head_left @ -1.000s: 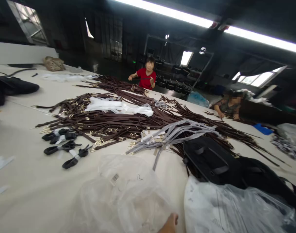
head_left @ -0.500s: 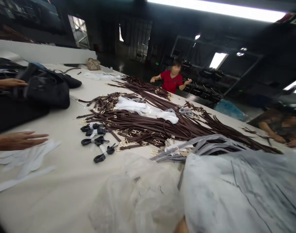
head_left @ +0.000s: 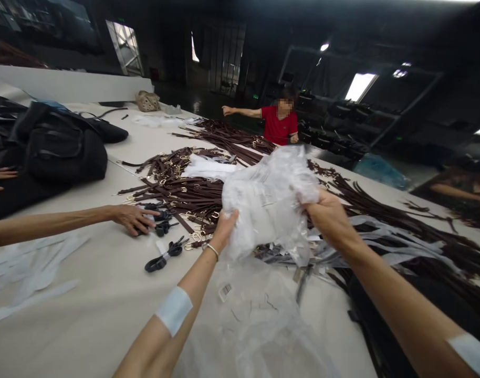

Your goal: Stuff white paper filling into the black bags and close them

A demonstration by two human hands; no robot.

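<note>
Both my hands hold up a crumpled clear plastic bag [head_left: 265, 197] over the strap pile. My left hand [head_left: 225, 228] pinches its lower left side, thumb in front. At the upper right side, my right hand [head_left: 329, 215] is closed on the bunched plastic. Beneath lies another clear plastic bag [head_left: 256, 310] with a barcode label, flat on the table. Dark brown straps [head_left: 173, 191] with gold hooks spread out behind the held bag, which hides part of them. Grey strips [head_left: 366, 236] lie to the right of my right hand.
A co-worker's hand [head_left: 135, 218] reaches from the left onto bundled black cords [head_left: 163, 257]. White strips [head_left: 39, 268] and a black bag [head_left: 66, 147] lie on the left of the table [head_left: 106, 299]. A person in red [head_left: 279, 123] stands across; black material [head_left: 405, 304] lies under my right forearm.
The plastic at lower right has moved up and left, now between my hands, which have come into view. Black material is uncovered there. The co-worker's hand has reached right to the black cords.
</note>
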